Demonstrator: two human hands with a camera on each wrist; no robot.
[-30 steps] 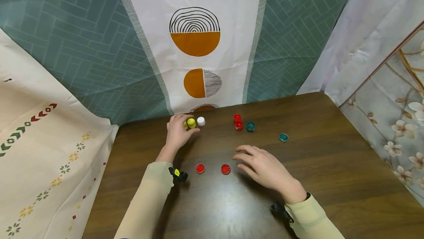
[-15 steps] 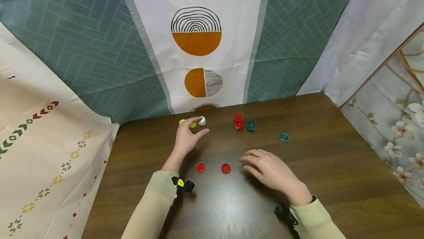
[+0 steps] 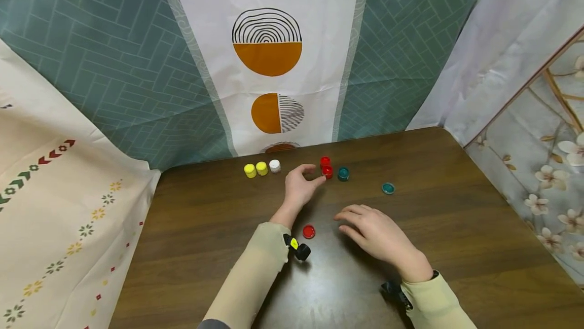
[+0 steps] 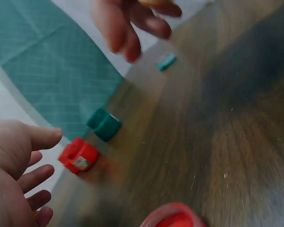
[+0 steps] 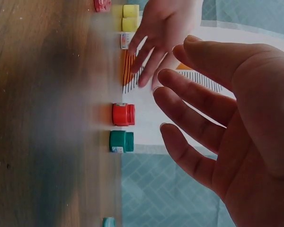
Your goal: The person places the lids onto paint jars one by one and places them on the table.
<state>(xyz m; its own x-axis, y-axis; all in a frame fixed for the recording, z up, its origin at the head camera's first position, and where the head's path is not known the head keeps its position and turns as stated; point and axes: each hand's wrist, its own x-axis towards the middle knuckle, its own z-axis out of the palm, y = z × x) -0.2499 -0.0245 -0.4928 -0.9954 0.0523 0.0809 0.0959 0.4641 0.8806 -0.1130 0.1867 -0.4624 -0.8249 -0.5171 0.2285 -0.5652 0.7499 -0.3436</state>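
Observation:
My left hand (image 3: 302, 186) is held with thumb and fingers spread, just left of two small red paint jars (image 3: 327, 172) standing one behind the other. In the left wrist view its thumb tip comes close to the red jar (image 4: 79, 155), with nothing held. A teal paint jar (image 3: 343, 173) stands right beside the red ones. My right hand (image 3: 376, 232) hovers over the table with fingers loosely bent and holds nothing. A round red lid (image 3: 308, 231) lies between the two forearms. Farther right lies a flat teal lid (image 3: 388, 188).
Two yellow-topped jars (image 3: 255, 169) and a white-topped jar (image 3: 275, 166) stand in a row at the back left of the brown wooden table (image 3: 196, 227). Behind the table's back edge hangs a patterned cloth (image 3: 292, 80). My left forearm (image 3: 255, 268) crosses the table's middle.
My left hand has moved right, from the yellow jars past the white one to the red jars. Its forearm now covers a second red lid. My right hand has shifted slightly to the right.

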